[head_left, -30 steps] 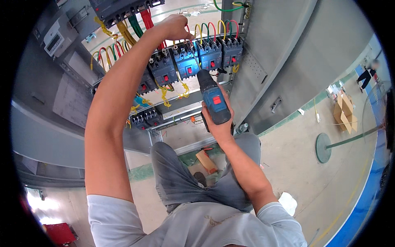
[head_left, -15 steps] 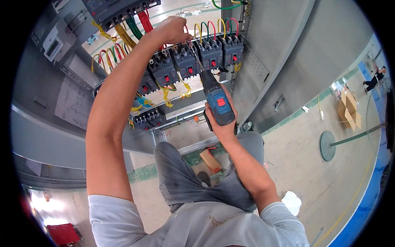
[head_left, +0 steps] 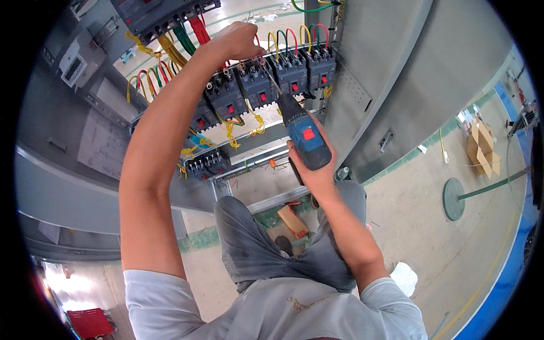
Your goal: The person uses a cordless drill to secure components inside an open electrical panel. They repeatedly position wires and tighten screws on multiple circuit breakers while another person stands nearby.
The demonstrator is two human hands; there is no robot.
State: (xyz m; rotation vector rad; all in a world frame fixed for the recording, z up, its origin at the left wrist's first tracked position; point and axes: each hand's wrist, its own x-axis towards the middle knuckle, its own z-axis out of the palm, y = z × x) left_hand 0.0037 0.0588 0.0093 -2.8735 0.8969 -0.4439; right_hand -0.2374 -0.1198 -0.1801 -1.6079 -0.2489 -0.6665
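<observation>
A row of dark grey circuit breakers (head_left: 259, 85) with red switches crosses the cabinet ahead of me. My left hand (head_left: 241, 42) reaches over the row, its fingers closed at the end of a short red wire (head_left: 258, 41) by a breaker's top terminals; the fingertips are partly hidden. My right hand (head_left: 318, 173) is wrapped round the grip of a blue and black cordless drill (head_left: 309, 141). From its chuck a long thin driver bit (head_left: 272, 77) slants up and left to the terminals just below my left fingertips. Whether the tip sits in a screw, I cannot tell.
Looped yellow, green and red wires (head_left: 292, 42) rise behind the breakers. A larger breaker (head_left: 164, 14) hangs at upper left. Grey cabinet panels (head_left: 379, 73) stand on the right. Below lie a smaller breaker (head_left: 207, 164) and, between my legs, a cardboard box (head_left: 293, 221).
The drill's body has swung a little right and down with my right hand, tilting more. Its bit tip remains by the same terminals. My left hand has hardly moved.
</observation>
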